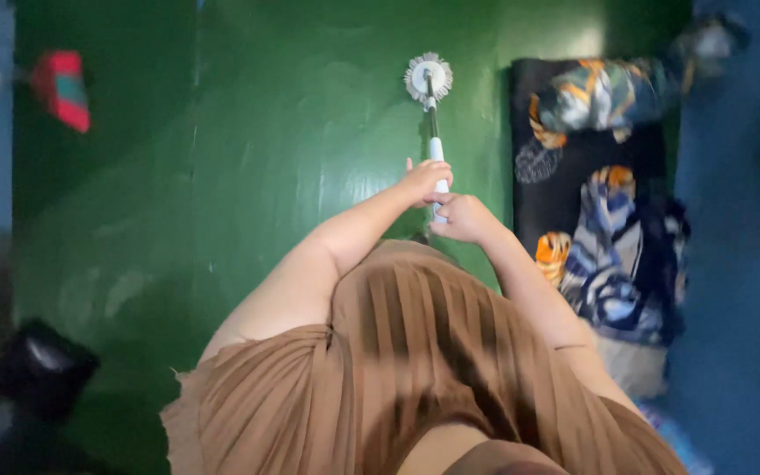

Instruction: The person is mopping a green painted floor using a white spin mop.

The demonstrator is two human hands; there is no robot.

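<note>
Both of my hands grip the white handle of a spin mop [434, 141] in front of my brown pleated dress. My left hand [424, 180] holds the pole higher up, and my right hand [461, 218] grips just below it. The round white mop head [428, 79] rests on the glossy green floor [292, 149] ahead of me.
A dark mattress [609, 220] with a blue, orange and white patterned cover lies on the floor at the right, a rolled pillow [604, 95] at its far end. A red object [62, 88] sits at the far left. A black object [41, 365] stands at the lower left.
</note>
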